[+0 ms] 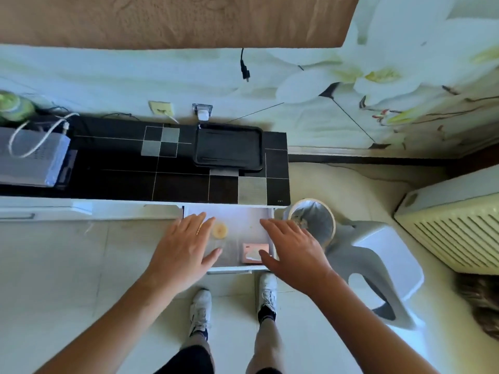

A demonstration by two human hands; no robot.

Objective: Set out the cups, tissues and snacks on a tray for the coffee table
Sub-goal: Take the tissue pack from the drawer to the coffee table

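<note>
Hands over an open white drawer pulled out from under the right end of a low black cabinet top. Left hand flat, fingers straight and slightly spread, hovering above the drawer's left edge, gripping nothing. Right hand likewise flat with fingers extended, above the drawer's right edge, thumb pointing inward over a pink card-like packet; holding nothing. Whether either palm touches the drawer rim, cannot tell. Inside the drawer, between the two hands: a small round yellowish item near the left side, and the pink packet at the front right corner. Black rectangular tray lying flat on the cabinet top at its back right area, close to the wall, just below a white charger plugged into a wall socket. Grey squares in the black tiled pattern of the top, left of and in front of the tray. Pale grey box-shaped device with a looping white cable at the far left end of the top, a green object behind it. Round waste bin lined with a bag on the floor just right of the drawer, a grey and white plastic stool beside it, a cream radiator-like unit further right. White trainers on the tiled floor below the drawer front. Flower-patterned wall behind, a dark plug dangling against it.
</note>
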